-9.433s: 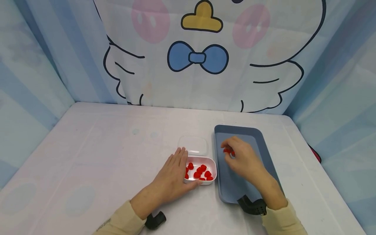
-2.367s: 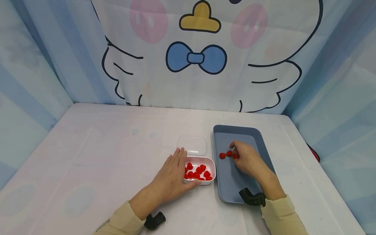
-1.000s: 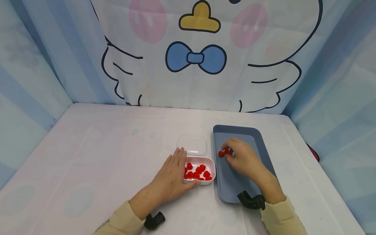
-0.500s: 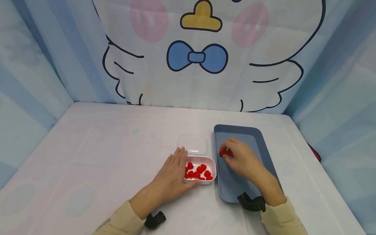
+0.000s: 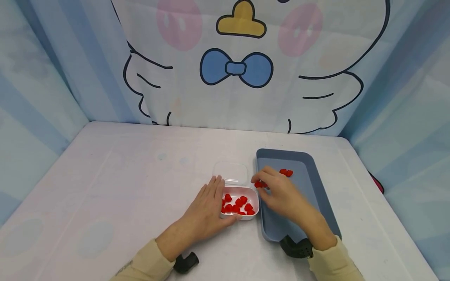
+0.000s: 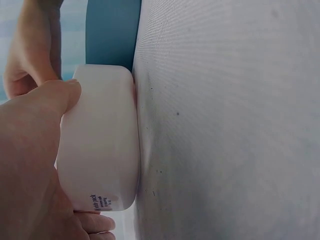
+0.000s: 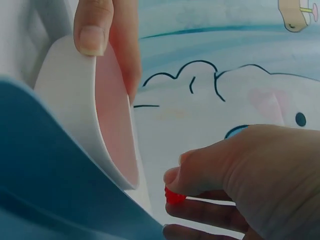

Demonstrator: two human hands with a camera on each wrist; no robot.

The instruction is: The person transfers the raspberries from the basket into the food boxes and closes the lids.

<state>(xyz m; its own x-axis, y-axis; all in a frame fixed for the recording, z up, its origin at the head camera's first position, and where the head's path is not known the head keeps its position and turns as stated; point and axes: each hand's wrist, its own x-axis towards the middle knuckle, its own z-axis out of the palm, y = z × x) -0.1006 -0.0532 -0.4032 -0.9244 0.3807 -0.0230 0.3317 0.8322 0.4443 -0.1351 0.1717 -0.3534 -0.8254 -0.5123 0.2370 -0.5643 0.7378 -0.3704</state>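
Observation:
My right hand point(image 5: 283, 193) pinches small red raspberry-like pieces point(image 5: 258, 184) between thumb and fingers, above the left edge of the blue-grey tray point(image 5: 284, 230). The right wrist view shows one bumpy red piece point(image 7: 174, 196) at the fingertips; how many it holds is partly hidden. My left hand point(image 5: 202, 214) lies against the left side of a white container point(image 5: 254, 216), fingers straight, thumb over the near rim. Several red pieces point(image 5: 239, 202) lie inside the container; the hand covers its left part. Two more red pieces point(image 5: 286, 172) rest in the tray's far half.
A clear plastic lid point(image 5: 231, 173) lies just behind the container. The tray stands close along the container's right side, its raised rim between them. A white cloth covers the table point(image 5: 123, 175), and printed curtains point(image 5: 232, 105) stand at the back and sides.
The right hand has drawn the red pieces together, then moved left with them toward the container. Two pieces in the tray have come into view behind it. The left hand stays put.

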